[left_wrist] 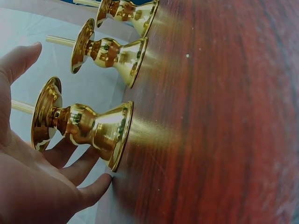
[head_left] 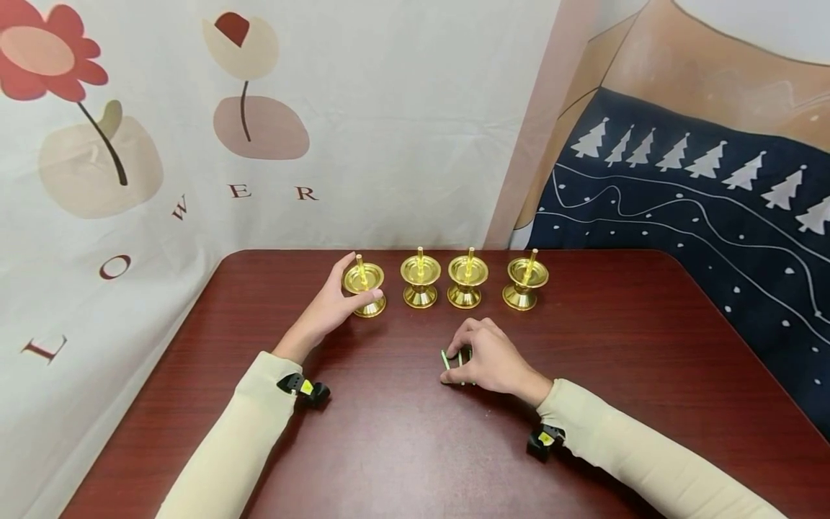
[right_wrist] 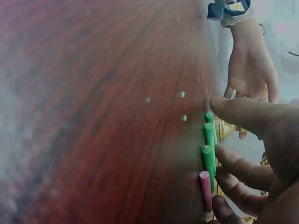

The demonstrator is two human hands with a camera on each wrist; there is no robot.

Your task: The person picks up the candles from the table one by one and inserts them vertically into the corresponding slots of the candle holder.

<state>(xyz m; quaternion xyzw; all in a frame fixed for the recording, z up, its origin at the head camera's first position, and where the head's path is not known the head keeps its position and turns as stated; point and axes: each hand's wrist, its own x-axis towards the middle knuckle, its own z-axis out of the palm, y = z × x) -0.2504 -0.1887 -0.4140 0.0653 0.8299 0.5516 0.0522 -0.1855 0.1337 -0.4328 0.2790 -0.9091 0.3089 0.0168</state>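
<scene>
Several shiny brass candle holders, each with an upright tube in its dish, stand in a row toward the back of the table. My left hand (head_left: 331, 306) is around the leftmost holder (head_left: 370, 308), thumb in front and fingers behind. In the left wrist view the thumb stands away from that holder (left_wrist: 81, 123), with the fingers spread behind it. Nearer the middle, my right hand (head_left: 493, 360) bends its thumb and fingers over small green sticks (right_wrist: 207, 158) and a pink stick (right_wrist: 205, 191) lying side by side. I cannot tell whether the fingers pinch a stick.
To the right stand three more holders (head_left: 420, 295), (head_left: 464, 295), (head_left: 520, 295). Small green crumbs (right_wrist: 184, 118) lie on the dark red wooden table (head_left: 389, 432). Behind its back edge hang a flower-print cloth (head_left: 402, 144) and a dark cloth with white trees (head_left: 648, 194).
</scene>
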